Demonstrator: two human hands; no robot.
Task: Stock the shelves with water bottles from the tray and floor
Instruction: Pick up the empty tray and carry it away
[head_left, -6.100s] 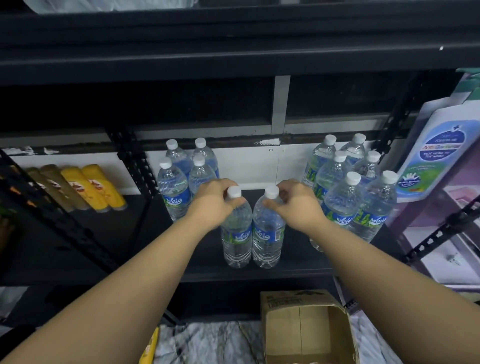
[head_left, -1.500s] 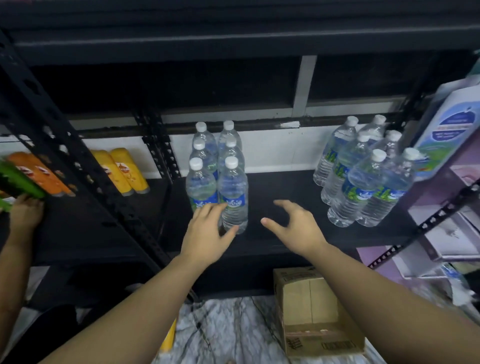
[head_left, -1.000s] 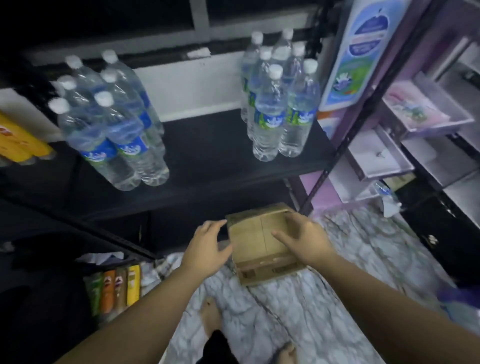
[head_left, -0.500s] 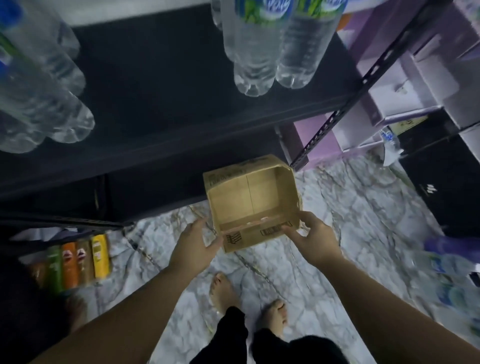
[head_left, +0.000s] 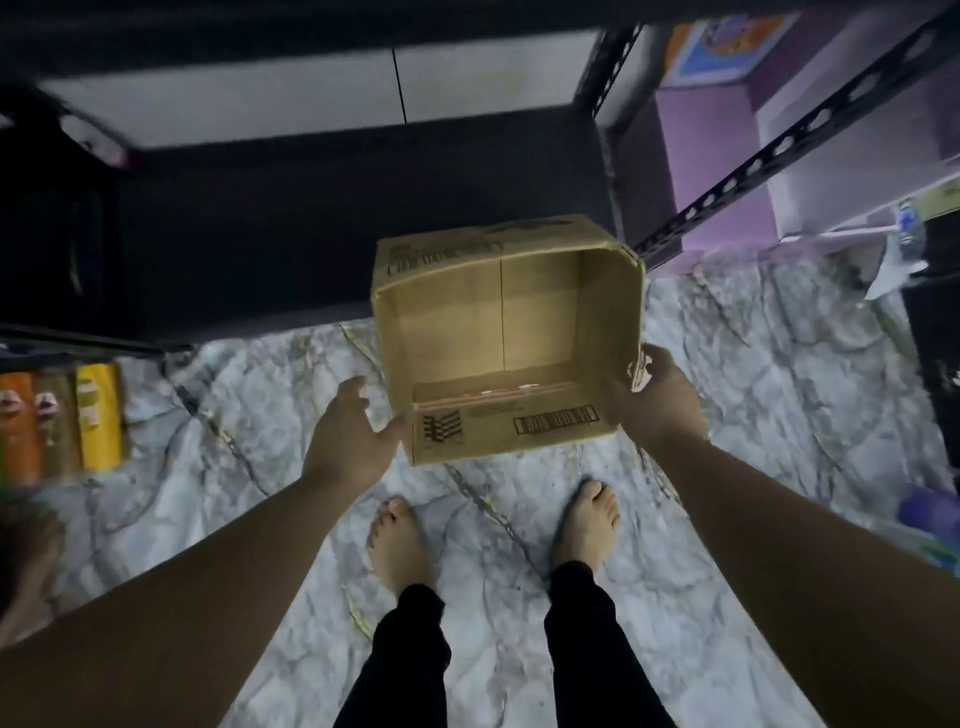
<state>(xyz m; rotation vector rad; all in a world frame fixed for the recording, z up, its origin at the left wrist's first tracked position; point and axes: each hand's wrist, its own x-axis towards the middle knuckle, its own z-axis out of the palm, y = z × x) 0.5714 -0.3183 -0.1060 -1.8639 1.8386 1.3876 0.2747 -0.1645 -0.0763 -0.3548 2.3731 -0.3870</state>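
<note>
Marble floor (head_left: 753, 415) lay under the dark shelf (head_left: 337, 218), and I saw the cardboard tray (head_left: 498, 338) empty, no water bottles inside. My right hand (head_left: 655, 402) grasped its right wall; my left hand (head_left: 353, 436) was released, only its thumb touching the corner. Held from one side, the soft tray could, I think, fold or drop onto my bare feet (head_left: 400, 540).

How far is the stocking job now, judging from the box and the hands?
Done: the cardboard box on the floor looks empty, with no bottles inside. In hand: the right hand grips the box's right edge, and the left hand is open at its left corner. Left: no water bottles show in this view, so the remaining stock cannot be judged; the dark shelf behind the box is bare where visible.
</note>
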